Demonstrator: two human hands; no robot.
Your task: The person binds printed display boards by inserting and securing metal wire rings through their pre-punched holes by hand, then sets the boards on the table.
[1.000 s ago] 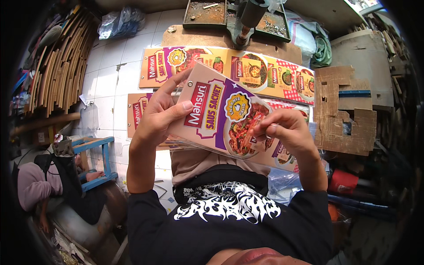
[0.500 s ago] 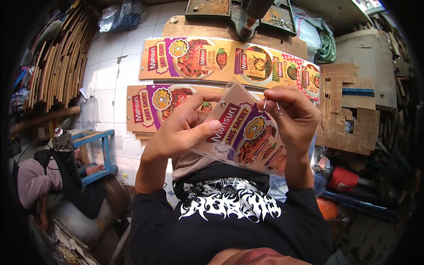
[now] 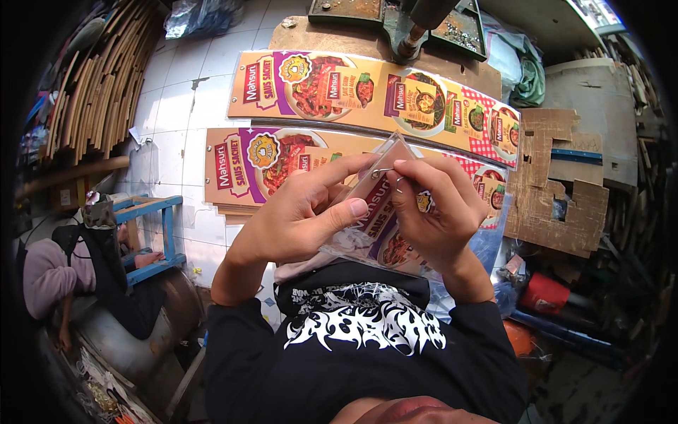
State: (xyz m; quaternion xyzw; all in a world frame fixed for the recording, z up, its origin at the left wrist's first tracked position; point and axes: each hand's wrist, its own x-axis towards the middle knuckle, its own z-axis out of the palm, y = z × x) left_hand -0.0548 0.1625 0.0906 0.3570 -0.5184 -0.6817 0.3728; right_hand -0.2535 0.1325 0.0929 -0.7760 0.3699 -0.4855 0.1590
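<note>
A printed card in a clear plastic sleeve [image 3: 397, 247] is tilted in front of my chest. My left hand [image 3: 300, 215] grips its left edge, thumb on the face and fingers partly hidden behind. Between the thumb and fingertips of my right hand [image 3: 445, 205] is a thin bent metal wire hook [image 3: 383, 169]. One end of the wire touches a metal eyelet [image 3: 376, 174] near the card's upper corner; whether it passes through, I cannot tell. My right hand covers part of the card's print.
Long printed panels [image 3: 339, 92] lie in front, with another stack [image 3: 233, 166] nearer me. Beyond them stands a machine [image 3: 406, 49] with trays of small metal parts. Cut cardboard [image 3: 544, 198] lies to the right. On the left are a blue frame [image 3: 168, 226] and a seated person [image 3: 53, 283].
My right hand has moved left and down, bringing the wire hook to the card's eyelet. The card is tilted more steeply. The whole view has shifted slightly.
</note>
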